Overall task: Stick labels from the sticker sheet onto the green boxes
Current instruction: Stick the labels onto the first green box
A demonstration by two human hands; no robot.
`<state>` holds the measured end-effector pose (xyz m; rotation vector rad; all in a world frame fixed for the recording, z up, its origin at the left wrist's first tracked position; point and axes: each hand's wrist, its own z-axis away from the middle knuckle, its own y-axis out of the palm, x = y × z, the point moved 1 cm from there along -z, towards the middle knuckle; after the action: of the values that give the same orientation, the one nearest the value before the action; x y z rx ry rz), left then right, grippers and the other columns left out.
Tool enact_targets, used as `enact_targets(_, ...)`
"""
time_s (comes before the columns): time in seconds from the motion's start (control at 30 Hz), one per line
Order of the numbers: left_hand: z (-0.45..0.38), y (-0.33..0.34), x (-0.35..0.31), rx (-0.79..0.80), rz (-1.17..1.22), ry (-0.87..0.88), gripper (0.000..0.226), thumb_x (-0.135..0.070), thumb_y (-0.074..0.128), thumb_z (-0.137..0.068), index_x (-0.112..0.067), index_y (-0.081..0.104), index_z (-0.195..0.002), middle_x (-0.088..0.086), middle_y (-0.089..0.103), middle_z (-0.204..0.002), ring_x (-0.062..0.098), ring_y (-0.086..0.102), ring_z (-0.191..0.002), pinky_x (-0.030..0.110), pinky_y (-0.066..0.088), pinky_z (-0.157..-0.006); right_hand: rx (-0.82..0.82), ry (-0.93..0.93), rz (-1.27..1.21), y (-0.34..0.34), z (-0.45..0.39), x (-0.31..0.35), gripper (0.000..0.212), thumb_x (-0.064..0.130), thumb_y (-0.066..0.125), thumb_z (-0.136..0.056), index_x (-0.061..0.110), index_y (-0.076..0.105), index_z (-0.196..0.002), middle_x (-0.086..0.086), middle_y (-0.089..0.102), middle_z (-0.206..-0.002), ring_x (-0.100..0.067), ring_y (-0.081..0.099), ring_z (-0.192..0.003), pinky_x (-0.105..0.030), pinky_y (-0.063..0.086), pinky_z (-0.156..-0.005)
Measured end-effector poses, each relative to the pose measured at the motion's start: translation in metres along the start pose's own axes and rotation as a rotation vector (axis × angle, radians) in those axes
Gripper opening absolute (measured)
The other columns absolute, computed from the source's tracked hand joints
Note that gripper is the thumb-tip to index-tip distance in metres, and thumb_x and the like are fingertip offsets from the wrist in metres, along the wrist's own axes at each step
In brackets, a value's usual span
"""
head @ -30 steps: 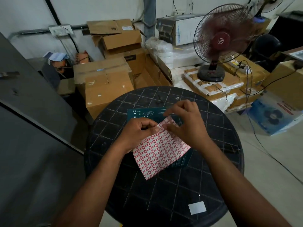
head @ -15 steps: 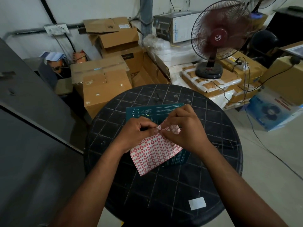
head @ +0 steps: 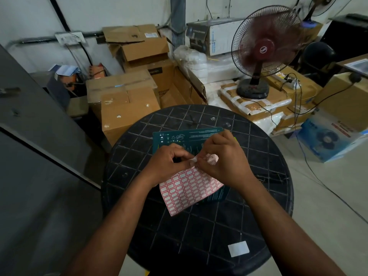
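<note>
L to R: cardboard boxes (head: 127,108) behind the round black counter (head: 268,176). L hand (head: 165,164) grip pinched on the sticker sheet (head: 189,188) at its top edge. Sheet lies over the green box (head: 185,137), flat on counter centre. R hand (head: 223,162) grip closed on a small white label (head: 193,159), partly lifted at sheet's top edge, w/ corner curled. White square (head: 238,249) at counter's near R. Fan (head: 264,50) at back R.

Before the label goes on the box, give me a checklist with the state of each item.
1. Label lifted off the sticker sheet: cannot tell, only a corner shows.
2. Left hand steadying the sheet: ok.
3. Right hand pinching the label: ok.
4. Green box lying flat on the table: ok.
5. Bare box surface in reach: ok, far part uncovered.
</note>
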<state>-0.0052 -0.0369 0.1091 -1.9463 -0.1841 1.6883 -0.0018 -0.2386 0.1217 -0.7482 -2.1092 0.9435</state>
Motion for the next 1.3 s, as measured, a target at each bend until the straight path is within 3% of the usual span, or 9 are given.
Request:
enact_targets(0.17,-0.001,0.001,0.001,-0.003,-0.011,-0.024,0.011,-0.026,0.076,-0.087,-0.034,0.076,-0.095,-0.013,0.066,-0.094,0.002,0.063,-0.091,0.025,0.052,-0.079,0.074,0.084,-0.159,0.000,0.001,0.000,0.027,0.046,0.056,-0.084,0.025,0.072,-0.087,0.014,0.062,-0.091,-0.005,0.058,-0.077,-0.029,0.052,-0.062)
enact_targets(0.4,-0.001,0.000,-0.002,0.016,-0.054,-0.021,0.018,-0.023,0.073,-0.089,-0.040,0.071,-0.097,-0.014,0.063,-0.096,-0.001,0.061,-0.089,0.020,0.045,-0.076,0.112,0.153,-0.254,-0.001,0.004,0.002,0.005,0.021,0.062,-0.092,0.021,0.065,-0.089,0.013,0.066,-0.082,-0.005,0.065,-0.069,-0.020,0.053,-0.061)
enact_targets(0.63,-0.002,0.001,0.000,0.015,-0.081,-0.031,0.016,-0.024,0.074,-0.088,-0.027,0.076,-0.103,-0.012,0.064,-0.098,0.000,0.061,-0.092,0.017,0.045,-0.076,0.167,0.209,-0.257,0.000,0.002,0.001,0.007,0.021,0.059,-0.096,0.022,0.063,-0.091,0.014,0.063,-0.080,-0.005,0.063,-0.069,-0.028,0.055,-0.060)
enact_targets(0.83,-0.005,0.001,0.000,0.012,-0.069,-0.062,0.017,-0.022,0.072,-0.090,-0.029,0.075,-0.105,-0.010,0.063,-0.100,0.001,0.062,-0.091,0.020,0.046,-0.076,0.129,0.260,-0.363,0.002,0.003,-0.003,0.010,0.025,0.055,-0.096,0.021,0.063,-0.093,0.012,0.066,-0.082,-0.006,0.065,-0.072,-0.025,0.053,-0.061)
enact_targets(0.93,-0.005,0.000,-0.001,0.004,-0.061,-0.076,0.016,-0.022,0.072,-0.090,-0.031,0.075,-0.104,-0.013,0.062,-0.100,-0.001,0.062,-0.089,0.019,0.045,-0.074,0.056,0.290,-0.456,-0.001,0.004,-0.006,0.025,0.038,0.050,-0.092,0.018,0.064,-0.092,0.007,0.068,-0.096,-0.013,0.067,-0.075,-0.039,0.058,-0.063)
enact_targets(1.0,-0.006,0.000,-0.001,0.003,-0.066,-0.080,0.016,-0.023,0.072,-0.090,-0.033,0.075,-0.102,-0.014,0.062,-0.100,-0.003,0.062,-0.087,0.017,0.044,-0.074,0.066,0.294,-0.524,-0.007,0.003,-0.010,0.027,0.040,0.050,-0.091,0.015,0.063,-0.091,0.006,0.065,-0.116,-0.018,0.069,-0.072,-0.038,0.059,-0.058)
enact_targets(1.13,-0.007,-0.001,-0.001,0.008,-0.077,-0.079,0.016,-0.023,0.072,-0.090,-0.033,0.075,-0.102,-0.015,0.063,-0.098,-0.006,0.061,-0.086,0.017,0.043,-0.073,0.246,0.239,-0.533,-0.016,0.000,-0.019,0.011,0.010,0.050,-0.101,0.006,0.059,-0.097,0.001,0.060,-0.134,-0.019,0.074,-0.070,-0.039,0.061,-0.056)
enact_targets(1.2,-0.008,-0.001,-0.002,0.020,-0.084,-0.075,0.015,-0.023,0.072,-0.090,-0.033,0.075,-0.101,-0.014,0.062,-0.097,-0.004,0.061,-0.086,0.017,0.044,-0.073,0.313,0.214,-0.505,-0.017,-0.002,-0.021,0.010,0.006,0.048,-0.102,0.006,0.058,-0.098,-0.004,0.066,-0.122,-0.017,0.074,-0.073,-0.039,0.062,-0.060)
enact_targets(1.3,-0.009,0.001,-0.003,0.022,-0.132,-0.069,0.015,-0.026,0.072,-0.090,-0.039,0.071,-0.099,-0.016,0.062,-0.099,-0.001,0.061,-0.091,0.022,0.045,-0.078,0.350,0.254,-0.523,-0.019,-0.005,-0.023,0.011,0.003,0.048,-0.101,0.005,0.057,-0.097,-0.011,0.071,-0.088,-0.016,0.074,-0.071,-0.039,0.063,-0.064)
